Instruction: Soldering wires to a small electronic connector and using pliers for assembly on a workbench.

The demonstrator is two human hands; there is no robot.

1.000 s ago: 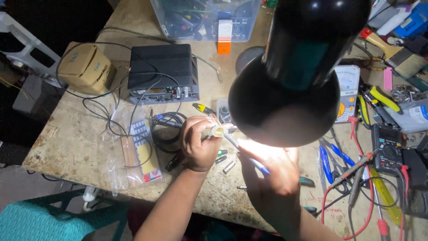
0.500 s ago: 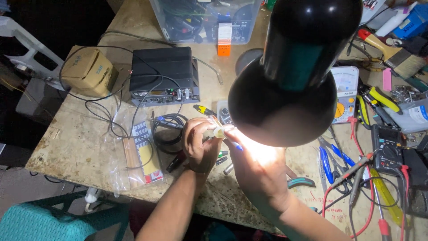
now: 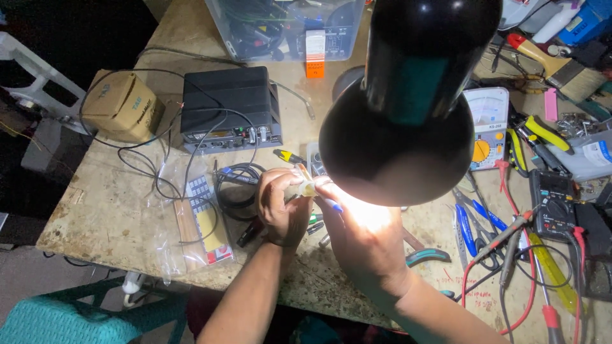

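Both hands pinch a small pale part under the black lamp.

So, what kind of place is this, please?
Probably an electronics repair bench: a white analog multimeter, a black metal equipment box with front knobs and blue-handled pliers lie on a worn wooden table under a black dome lamp.

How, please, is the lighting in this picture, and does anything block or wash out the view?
Head view: the black lamp fills the upper middle and hides the bench behind it; its light washes out the right hand; the left hand and the small pale part stay readable; the bench dims leftward into near-black edges.
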